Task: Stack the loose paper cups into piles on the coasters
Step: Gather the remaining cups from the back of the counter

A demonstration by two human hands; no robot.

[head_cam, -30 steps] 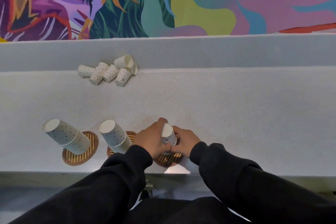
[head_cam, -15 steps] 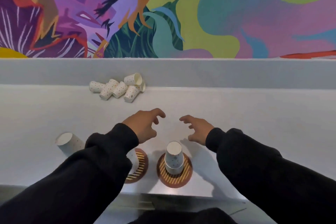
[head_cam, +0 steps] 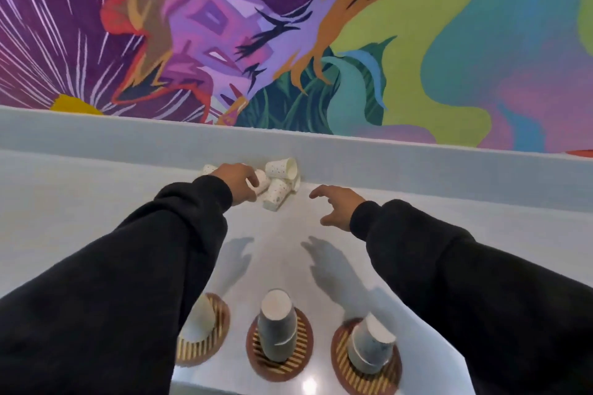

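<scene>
Several loose white dotted paper cups [head_cam: 278,192] lie on their sides at the back of the counter, against the low ledge. My left hand [head_cam: 236,180] reaches into this pile, its fingers curled around one lying cup [head_cam: 261,181]. My right hand [head_cam: 337,206] hovers just right of the pile with fingers spread, holding nothing. Near the front edge stand three striped round coasters, each bearing an upside-down cup stack: the left stack [head_cam: 200,321] is partly hidden by my left sleeve, the middle stack [head_cam: 276,327] sits on its coaster [head_cam: 301,353], and the right stack [head_cam: 369,343] leans slightly.
The pale grey counter [head_cam: 96,208] runs left to right, with a raised ledge [head_cam: 433,170] behind it. A colourful mural wall [head_cam: 321,42] rises beyond the ledge. My black sleeves cover much of the near counter.
Both hands left the middle stack and moved forward to the loose cups at the back. My left hand has closed on one cup. The view tilted up and a third coaster stack came into sight.
</scene>
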